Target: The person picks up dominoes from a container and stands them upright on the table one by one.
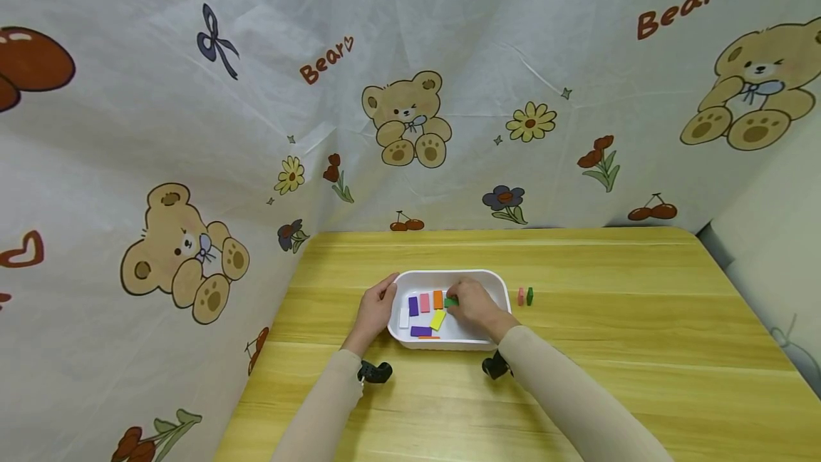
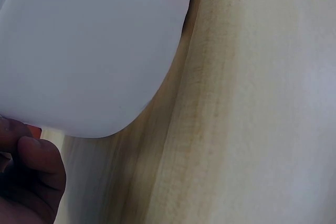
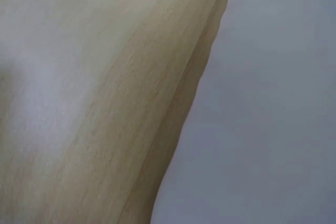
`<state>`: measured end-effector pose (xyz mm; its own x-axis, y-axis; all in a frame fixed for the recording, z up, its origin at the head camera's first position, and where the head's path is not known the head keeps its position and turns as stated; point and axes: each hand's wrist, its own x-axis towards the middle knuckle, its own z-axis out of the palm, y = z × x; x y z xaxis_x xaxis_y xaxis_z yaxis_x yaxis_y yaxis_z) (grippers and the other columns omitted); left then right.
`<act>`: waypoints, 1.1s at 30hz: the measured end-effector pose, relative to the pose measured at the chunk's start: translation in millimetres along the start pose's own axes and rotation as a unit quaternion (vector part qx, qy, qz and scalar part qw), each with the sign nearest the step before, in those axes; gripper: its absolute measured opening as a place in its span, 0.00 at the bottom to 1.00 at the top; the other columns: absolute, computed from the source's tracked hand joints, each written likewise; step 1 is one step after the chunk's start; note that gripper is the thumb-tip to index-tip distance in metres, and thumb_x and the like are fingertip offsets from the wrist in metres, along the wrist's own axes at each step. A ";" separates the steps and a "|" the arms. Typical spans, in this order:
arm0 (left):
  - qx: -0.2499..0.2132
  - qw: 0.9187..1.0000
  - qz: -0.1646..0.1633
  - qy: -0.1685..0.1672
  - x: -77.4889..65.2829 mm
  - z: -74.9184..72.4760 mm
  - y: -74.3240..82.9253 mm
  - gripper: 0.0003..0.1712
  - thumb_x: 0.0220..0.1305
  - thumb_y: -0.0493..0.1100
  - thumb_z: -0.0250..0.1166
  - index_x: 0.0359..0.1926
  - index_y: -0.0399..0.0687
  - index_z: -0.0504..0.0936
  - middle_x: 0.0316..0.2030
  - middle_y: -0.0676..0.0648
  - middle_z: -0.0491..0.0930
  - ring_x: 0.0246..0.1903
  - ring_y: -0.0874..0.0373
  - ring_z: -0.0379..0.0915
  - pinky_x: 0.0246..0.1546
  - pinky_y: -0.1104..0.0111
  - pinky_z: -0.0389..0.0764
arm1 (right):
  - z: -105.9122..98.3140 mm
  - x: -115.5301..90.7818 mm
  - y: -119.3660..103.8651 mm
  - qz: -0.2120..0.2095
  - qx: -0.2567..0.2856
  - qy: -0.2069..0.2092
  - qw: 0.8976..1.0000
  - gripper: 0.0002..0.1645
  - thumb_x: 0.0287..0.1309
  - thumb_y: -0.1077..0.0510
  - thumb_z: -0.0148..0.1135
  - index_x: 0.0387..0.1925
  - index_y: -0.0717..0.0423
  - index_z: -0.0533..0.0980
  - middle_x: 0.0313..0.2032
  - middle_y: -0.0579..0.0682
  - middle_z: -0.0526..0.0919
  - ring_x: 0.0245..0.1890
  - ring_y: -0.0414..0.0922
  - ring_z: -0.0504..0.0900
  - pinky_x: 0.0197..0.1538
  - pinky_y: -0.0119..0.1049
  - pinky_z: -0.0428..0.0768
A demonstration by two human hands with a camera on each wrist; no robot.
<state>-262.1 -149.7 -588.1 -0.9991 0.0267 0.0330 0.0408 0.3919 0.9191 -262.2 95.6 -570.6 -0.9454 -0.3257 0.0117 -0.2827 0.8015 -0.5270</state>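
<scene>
A white tray with rounded corners sits on the wooden table. My left hand holds its left end, thumb up by the rim; in the left wrist view the curled fingers are right at the tray wall. Inside the tray, my right hand pinches a green block, partly hidden by the fingers. Flat coloured blocks lie left of it: an orange block, a pink block, a purple block, a white block and a yellow block.
Near the tray's front wall lie another purple block and a thin orange piece. Right of the tray, a pink block and a green block stand on edge on the table. A bear-print cloth hangs behind.
</scene>
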 end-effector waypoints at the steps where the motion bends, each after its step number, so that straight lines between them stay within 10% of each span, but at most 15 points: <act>1: 0.000 1.000 0.000 0.000 -0.1 -0.1 0.3 0.23 0.81 0.50 0.54 0.70 0.53 0.77 0.65 0.42 0.79 0.66 0.46 0.75 0.67 0.51 0.78 | 0.2 0.2 -0.2 -0.003 -0.001 0.001 1.000 0.13 0.59 0.61 0.74 0.44 0.63 0.86 0.41 0.53 0.82 0.44 0.48 0.79 0.57 0.46 0.83; 33: -0.004 1.000 0.010 -0.003 0.2 0.1 -1.3 0.23 0.81 0.49 0.54 0.71 0.51 0.77 0.66 0.42 0.79 0.66 0.46 0.75 0.67 0.51 0.78 | -3.4 -8.3 -0.5 -0.024 0.037 0.005 0.999 0.11 0.66 0.63 0.67 0.49 0.59 0.80 0.45 0.52 0.84 0.46 0.47 0.79 0.61 0.47 0.82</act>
<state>-262.4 -150.2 -589.3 -0.9980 0.0408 0.0485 0.0605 0.3848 0.9210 -254.8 99.7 -567.6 -0.9329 -0.3571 0.0466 -0.3149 0.7459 -0.5869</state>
